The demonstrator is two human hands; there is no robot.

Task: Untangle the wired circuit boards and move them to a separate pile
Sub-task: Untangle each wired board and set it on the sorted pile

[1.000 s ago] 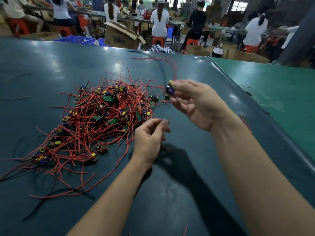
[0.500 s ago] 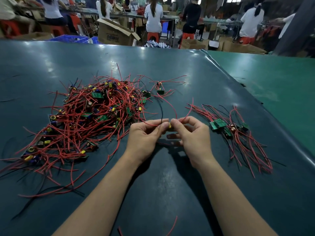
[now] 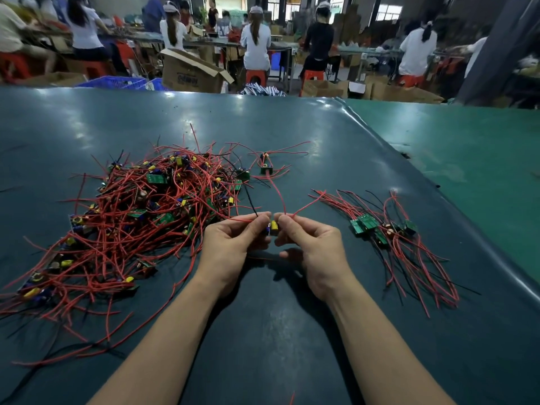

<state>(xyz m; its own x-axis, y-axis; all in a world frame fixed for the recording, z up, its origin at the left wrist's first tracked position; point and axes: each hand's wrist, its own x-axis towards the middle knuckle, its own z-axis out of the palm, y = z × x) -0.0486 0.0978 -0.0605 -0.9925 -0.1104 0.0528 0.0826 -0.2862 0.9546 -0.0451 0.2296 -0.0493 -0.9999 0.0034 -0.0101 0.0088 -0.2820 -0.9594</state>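
Head view: early in the job, I'd say. Big tangled pile (image 3: 140,217) sits on the left w/ most boards in it, the sorted pile (image 3: 388,232) on the right holds only a few, and one loose board (image 3: 266,168) lies btwn them farther back. Left hand (image 3: 233,247) and right hand (image 3: 312,249) are close together at centre, each pinching a wire of the same small board (image 3: 273,226). Vs 0.5 s ago: grip, hands and piles look about unchanged.

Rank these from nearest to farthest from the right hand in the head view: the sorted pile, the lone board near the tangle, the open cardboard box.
From the right hand:
1. Sorted pile, on its right.
2. Lone board, ahead, slightly left.
3. Open cardboard box, beyond the table's far edge.
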